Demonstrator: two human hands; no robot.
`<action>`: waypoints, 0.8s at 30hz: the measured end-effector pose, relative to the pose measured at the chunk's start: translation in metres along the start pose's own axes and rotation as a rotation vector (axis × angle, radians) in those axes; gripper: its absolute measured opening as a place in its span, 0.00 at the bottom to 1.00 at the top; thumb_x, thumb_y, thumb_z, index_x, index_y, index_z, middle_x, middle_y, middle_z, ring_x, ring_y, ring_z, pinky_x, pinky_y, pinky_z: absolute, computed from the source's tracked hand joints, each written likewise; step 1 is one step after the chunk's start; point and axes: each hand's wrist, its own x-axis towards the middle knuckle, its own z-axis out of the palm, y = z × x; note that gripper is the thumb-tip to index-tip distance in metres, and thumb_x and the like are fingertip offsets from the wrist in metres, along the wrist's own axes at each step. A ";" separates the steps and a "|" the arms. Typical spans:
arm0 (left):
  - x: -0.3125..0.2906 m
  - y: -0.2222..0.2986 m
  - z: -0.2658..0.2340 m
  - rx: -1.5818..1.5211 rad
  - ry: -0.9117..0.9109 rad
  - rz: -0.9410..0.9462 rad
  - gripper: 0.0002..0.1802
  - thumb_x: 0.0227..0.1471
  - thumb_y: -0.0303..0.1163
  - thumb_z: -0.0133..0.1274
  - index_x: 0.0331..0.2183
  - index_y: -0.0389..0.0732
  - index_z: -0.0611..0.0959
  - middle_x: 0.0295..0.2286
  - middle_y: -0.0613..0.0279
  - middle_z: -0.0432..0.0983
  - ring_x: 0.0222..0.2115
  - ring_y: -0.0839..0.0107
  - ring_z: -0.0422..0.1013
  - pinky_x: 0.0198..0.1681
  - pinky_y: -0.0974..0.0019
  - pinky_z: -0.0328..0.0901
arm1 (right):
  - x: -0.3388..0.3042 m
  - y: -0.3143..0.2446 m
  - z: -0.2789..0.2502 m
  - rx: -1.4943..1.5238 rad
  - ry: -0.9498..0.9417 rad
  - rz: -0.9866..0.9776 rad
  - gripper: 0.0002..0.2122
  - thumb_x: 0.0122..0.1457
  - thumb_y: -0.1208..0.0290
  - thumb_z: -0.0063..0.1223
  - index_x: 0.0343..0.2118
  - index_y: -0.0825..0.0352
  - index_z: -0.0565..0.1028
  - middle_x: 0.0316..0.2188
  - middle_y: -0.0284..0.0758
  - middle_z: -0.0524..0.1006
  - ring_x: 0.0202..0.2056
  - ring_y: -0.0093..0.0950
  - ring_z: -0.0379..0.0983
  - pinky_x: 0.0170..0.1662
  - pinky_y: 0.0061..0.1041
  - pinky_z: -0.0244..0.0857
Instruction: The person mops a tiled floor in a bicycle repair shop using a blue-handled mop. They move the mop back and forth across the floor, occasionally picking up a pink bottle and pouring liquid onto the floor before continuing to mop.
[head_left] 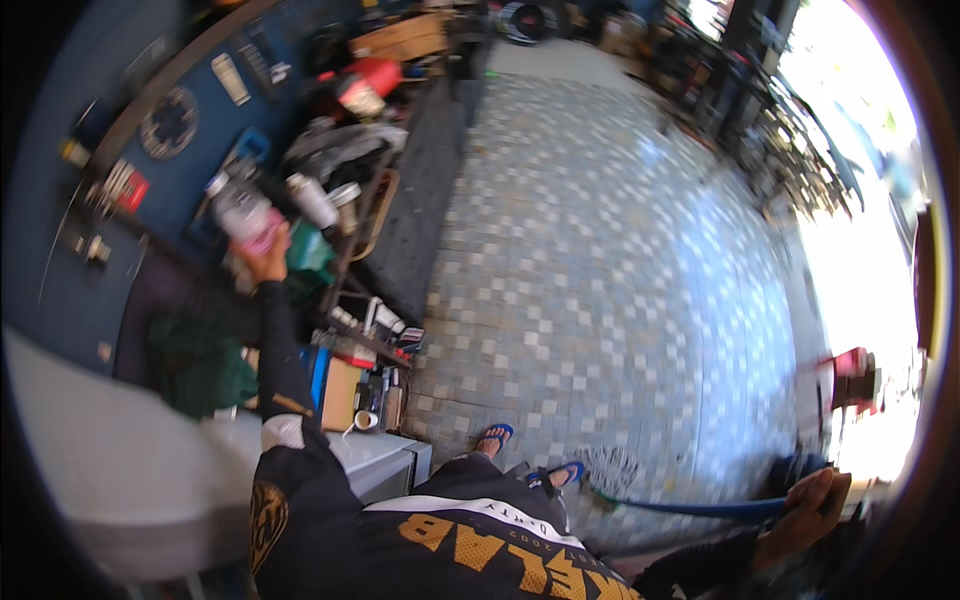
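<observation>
- At the cluttered metal shelf rack [345, 250] on the person's left, the left hand [268, 262] is raised at arm's length, its fingers clenched around a clear plastic bottle with a pink label [243, 212], held tilted just in front of the rack.
- Just beside the held bottle, on the rack's upper level: white cylindrical containers [312, 200], blurred, with a green object [308, 250] below them.
- On the person's far right, low in the view, the right hand [812, 503] has its fingers closed on the thin blue handle [700, 508] of a mop or broom; the handle runs leftward to a pale bristled head [610, 470] resting on the floor near the feet.
- The floor is a paving of small grey and white square tiles [600, 250]; two feet in blue sandals [495, 436] stand on it.
- Behind the rack, a dark blue wall [60, 280] carries hung tools and a toothed disc [170, 122].
- Lower rack levels hold small boxes and a brown carton [342, 392]; details are too blurred to tell.
</observation>
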 end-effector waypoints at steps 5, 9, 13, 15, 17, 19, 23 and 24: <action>0.008 -0.022 0.005 -0.179 -0.362 -0.073 0.33 0.43 0.45 0.74 0.46 0.35 0.83 0.40 0.56 0.82 0.40 0.63 0.78 0.46 0.60 0.73 | -0.038 -0.026 -0.061 0.288 0.060 -0.140 0.19 0.64 0.59 0.58 0.24 0.64 0.64 0.15 0.29 0.62 0.13 0.16 0.53 0.16 0.17 0.50; 0.025 -0.026 0.001 -0.089 -0.481 -0.123 0.31 0.46 0.48 0.71 0.46 0.37 0.85 0.41 0.58 0.83 0.41 0.66 0.78 0.44 0.62 0.73 | -0.071 -0.032 -0.139 0.304 0.083 -0.229 0.18 0.65 0.59 0.58 0.25 0.63 0.64 0.15 0.29 0.65 0.12 0.16 0.58 0.17 0.17 0.55; 0.040 -0.026 -0.012 0.105 -0.442 -0.265 0.29 0.50 0.51 0.68 0.46 0.39 0.86 0.42 0.60 0.84 0.41 0.69 0.79 0.42 0.64 0.73 | -0.105 -0.031 -0.217 0.279 0.150 -0.266 0.16 0.65 0.60 0.57 0.27 0.61 0.64 0.15 0.28 0.65 0.11 0.16 0.59 0.17 0.17 0.58; 0.035 -0.022 -0.009 0.246 -0.329 -0.186 0.34 0.48 0.58 0.67 0.45 0.39 0.87 0.40 0.57 0.84 0.40 0.65 0.79 0.40 0.62 0.73 | -0.119 -0.032 -0.243 0.270 0.163 -0.267 0.14 0.66 0.64 0.54 0.27 0.61 0.64 0.15 0.27 0.67 0.11 0.15 0.61 0.17 0.17 0.58; 0.007 -0.008 0.007 0.959 0.027 -0.327 0.46 0.40 0.72 0.63 0.40 0.35 0.86 0.39 0.49 0.83 0.40 0.52 0.78 0.39 0.52 0.73 | -0.131 -0.035 -0.259 0.291 0.141 -0.278 0.13 0.65 0.65 0.56 0.27 0.61 0.65 0.14 0.26 0.67 0.11 0.16 0.63 0.17 0.17 0.61; -0.057 0.026 0.034 1.070 0.082 -0.212 0.55 0.34 0.81 0.58 0.38 0.32 0.84 0.39 0.43 0.81 0.40 0.42 0.77 0.40 0.44 0.72 | -0.140 -0.040 -0.267 0.342 0.113 -0.287 0.14 0.65 0.64 0.58 0.27 0.61 0.66 0.14 0.26 0.69 0.12 0.17 0.66 0.18 0.18 0.64; -0.333 0.170 0.078 0.310 -0.629 0.445 0.44 0.47 0.56 0.67 0.51 0.28 0.73 0.51 0.37 0.69 0.53 0.41 0.66 0.58 0.40 0.60 | -0.157 -0.049 -0.276 0.375 -0.045 -0.302 0.14 0.62 0.63 0.63 0.26 0.63 0.71 0.16 0.29 0.73 0.15 0.20 0.73 0.20 0.20 0.70; -0.419 0.218 0.072 0.184 -1.027 0.534 0.49 0.47 0.57 0.67 0.56 0.31 0.67 0.56 0.38 0.63 0.58 0.42 0.59 0.63 0.41 0.53 | -0.161 -0.051 -0.280 0.379 -0.079 -0.286 0.14 0.61 0.63 0.64 0.27 0.64 0.72 0.17 0.30 0.74 0.15 0.22 0.74 0.21 0.22 0.71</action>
